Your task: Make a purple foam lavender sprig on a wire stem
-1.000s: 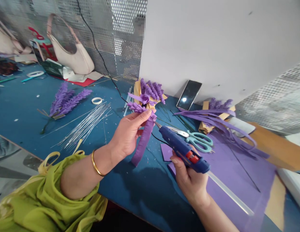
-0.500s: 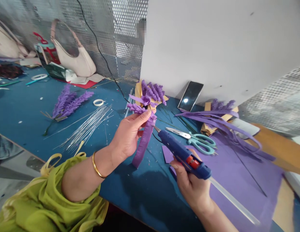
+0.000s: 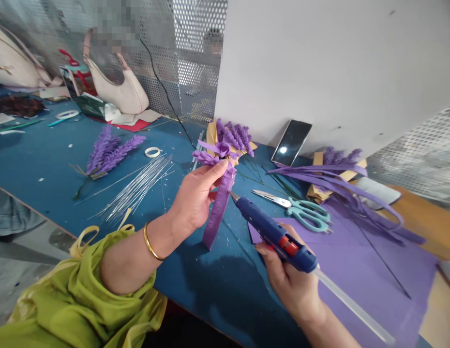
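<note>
Between thumb and fingers, my left hand [image 3: 198, 193] pinches a purple paper flower spike [image 3: 206, 158]. From the pinch a fringed purple strip [image 3: 218, 208] hangs down over the table. My right hand [image 3: 292, 280] is wrapped round a blue hot glue gun [image 3: 272, 229], with a long clear glue stick [image 3: 355, 307] jutting from its back. The gun's nozzle points up and left, close to the strip's right edge; whether it touches I cannot tell. Teal-handled scissors [image 3: 307, 212] lie just beyond the gun.
Purple flower bunches [image 3: 232, 135] and thin wires [image 3: 138, 186] lie behind and left of my left hand. A phone [image 3: 292, 142] leans on the white board. Purple strips [image 3: 337, 176] and a purple sheet [image 3: 377, 270] are at right. A white handbag [image 3: 119, 89] stands back left.
The glue gun's nozzle has moved slightly down along the strip's edge. My left hand keeps its pinch. The whole view has shifted a little, so things appear farther right.
</note>
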